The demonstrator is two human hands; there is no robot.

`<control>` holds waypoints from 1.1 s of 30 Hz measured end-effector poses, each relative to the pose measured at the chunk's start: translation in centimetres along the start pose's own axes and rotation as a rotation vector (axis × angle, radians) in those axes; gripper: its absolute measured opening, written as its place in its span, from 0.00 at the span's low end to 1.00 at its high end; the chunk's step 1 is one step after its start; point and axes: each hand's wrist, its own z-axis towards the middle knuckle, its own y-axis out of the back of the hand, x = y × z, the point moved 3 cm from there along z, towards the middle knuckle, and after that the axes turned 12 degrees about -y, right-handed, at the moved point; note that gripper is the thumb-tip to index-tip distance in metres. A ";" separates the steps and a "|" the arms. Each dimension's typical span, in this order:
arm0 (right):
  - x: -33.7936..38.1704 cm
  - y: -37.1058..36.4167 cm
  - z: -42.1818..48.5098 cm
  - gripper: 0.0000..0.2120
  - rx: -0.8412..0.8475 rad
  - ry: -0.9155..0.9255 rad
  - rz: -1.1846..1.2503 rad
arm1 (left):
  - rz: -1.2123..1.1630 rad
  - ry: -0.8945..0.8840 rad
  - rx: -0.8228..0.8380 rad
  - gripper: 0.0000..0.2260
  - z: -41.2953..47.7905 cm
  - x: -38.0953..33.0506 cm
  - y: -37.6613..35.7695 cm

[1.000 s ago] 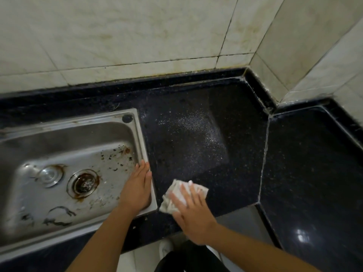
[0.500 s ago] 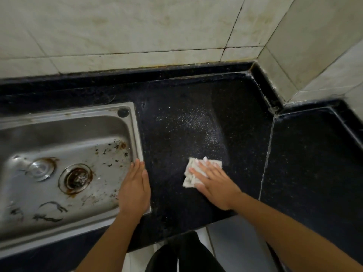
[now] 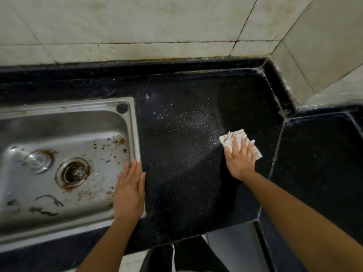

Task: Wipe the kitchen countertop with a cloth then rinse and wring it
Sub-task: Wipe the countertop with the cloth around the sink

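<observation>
A crumpled white cloth (image 3: 227,138) lies on the black speckled countertop (image 3: 186,173), towards its right side near the seam with the corner slab. My right hand (image 3: 240,156) presses flat on the cloth with straight fingers spread over it. My left hand (image 3: 130,190) rests flat with straight fingers on the right rim of the steel sink (image 3: 59,134), holding nothing. A patch of fine pale specks shows on the countertop left of the cloth.
The sink basin is stained, with a rusty drain (image 3: 73,172) and dark debris. Tiled walls (image 3: 137,26) rise behind and at the right corner. A second black slab (image 3: 318,163) continues to the right. The counter's front edge drops to the floor below.
My right hand has slid the cloth away from the front edge, to the right and further back across the countertop. My left hand has stayed on the sink rim.
</observation>
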 end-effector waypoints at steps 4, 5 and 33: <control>2.7 -3.1 -5.5 0.30 -0.080 0.313 -0.201 | -0.041 -0.001 -0.020 0.20 0.0 -0.1 0.2; 3.3 -4.0 -7.2 0.28 -0.131 0.423 -0.236 | -0.050 0.001 -0.027 0.19 0.0 -0.1 0.3; 21.6 -4.4 -5.8 0.26 0.063 0.726 -0.238 | -0.116 0.027 -0.060 0.25 -0.2 0.0 -0.1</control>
